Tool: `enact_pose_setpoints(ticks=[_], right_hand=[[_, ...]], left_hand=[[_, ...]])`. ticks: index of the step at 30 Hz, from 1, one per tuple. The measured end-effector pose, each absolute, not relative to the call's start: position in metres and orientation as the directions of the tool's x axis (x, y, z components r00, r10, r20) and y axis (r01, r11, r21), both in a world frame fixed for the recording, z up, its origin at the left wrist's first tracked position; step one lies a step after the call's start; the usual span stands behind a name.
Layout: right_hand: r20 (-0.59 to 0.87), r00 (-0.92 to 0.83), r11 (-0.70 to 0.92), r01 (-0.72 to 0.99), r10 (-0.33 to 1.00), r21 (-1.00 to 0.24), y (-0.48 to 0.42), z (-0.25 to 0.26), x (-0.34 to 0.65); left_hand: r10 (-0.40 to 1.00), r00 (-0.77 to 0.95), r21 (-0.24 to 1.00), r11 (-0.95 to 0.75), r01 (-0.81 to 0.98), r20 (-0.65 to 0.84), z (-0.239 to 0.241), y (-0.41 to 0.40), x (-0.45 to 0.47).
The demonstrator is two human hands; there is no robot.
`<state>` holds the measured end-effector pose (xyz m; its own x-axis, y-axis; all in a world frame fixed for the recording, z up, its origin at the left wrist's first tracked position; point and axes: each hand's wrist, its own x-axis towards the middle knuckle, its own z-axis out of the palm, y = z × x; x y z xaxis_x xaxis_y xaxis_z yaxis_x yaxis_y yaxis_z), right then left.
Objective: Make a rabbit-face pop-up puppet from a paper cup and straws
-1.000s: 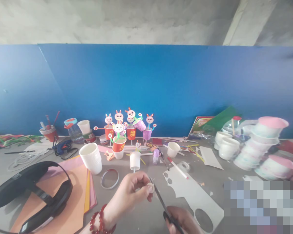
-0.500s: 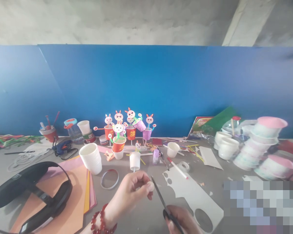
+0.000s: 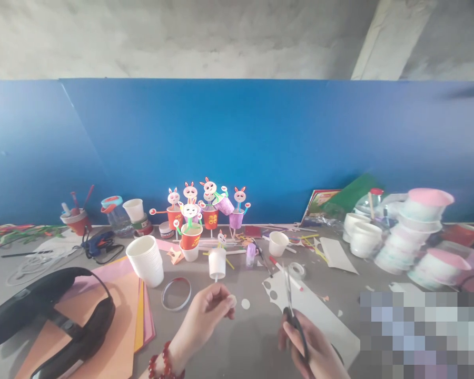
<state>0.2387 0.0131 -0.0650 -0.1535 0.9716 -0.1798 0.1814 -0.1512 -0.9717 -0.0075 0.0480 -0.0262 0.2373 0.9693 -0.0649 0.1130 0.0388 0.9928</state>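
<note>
My left hand (image 3: 213,306), with a red bead bracelet at its wrist, pinches a small pale paper circle (image 3: 232,301) between thumb and fingertips. Just right of those fingertips, another small white paper circle (image 3: 245,304) lies flat on the grey table. My right hand (image 3: 310,337) is wrapped round the handles of black-handled scissors (image 3: 289,297); their blades point away from me, above the edge of a white paper sheet (image 3: 319,310) with round holes cut in it. An upside-down white paper cup (image 3: 217,263) with a rabbit head stands beyond my left hand.
Rabbit figures on red cups (image 3: 190,239) and purple cups stand at the back. Stacked white cups (image 3: 145,260), a tape ring (image 3: 176,293), coloured paper (image 3: 120,310) and a black headset (image 3: 51,321) are at left. A marker (image 3: 286,273) and pink-topped cup stacks (image 3: 413,237) are at right.
My right hand has moved the scissors rightward, away from my left hand, and turned them more upright. My left hand has shifted slightly left; a white circle now shows on the table beside it.
</note>
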Motion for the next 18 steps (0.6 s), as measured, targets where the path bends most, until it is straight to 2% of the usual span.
enact_pose_setpoints(ticks=[6, 10, 13, 18], right_hand=[[-0.164, -0.075, -0.143, 0.228, 0.984, -0.963, 0.02, -0.091, 0.225], [-0.14, -0.052, -0.12, 0.281, 0.989, -0.952, 0.017, -0.103, 0.217], [-0.095, -0.036, -0.076, 0.353, 0.995, -0.933, 0.016, -0.105, 0.221], [-0.032, -0.045, -0.005, 0.496, 0.998, -0.868, 0.013, -0.101, 0.239]], left_hand=[[0.957, 0.274, 0.962, 0.022, 0.273, -0.1, -0.047, 0.048, 0.005], [0.957, 0.26, 0.891, -0.005, 0.455, -0.128, -0.05, 0.048, 0.01], [0.963, 0.237, 0.779, -0.047, 0.626, -0.132, -0.05, 0.05, 0.013], [0.964, 0.223, 0.506, -0.122, 0.854, -0.143, -0.038, 0.061, 0.024]])
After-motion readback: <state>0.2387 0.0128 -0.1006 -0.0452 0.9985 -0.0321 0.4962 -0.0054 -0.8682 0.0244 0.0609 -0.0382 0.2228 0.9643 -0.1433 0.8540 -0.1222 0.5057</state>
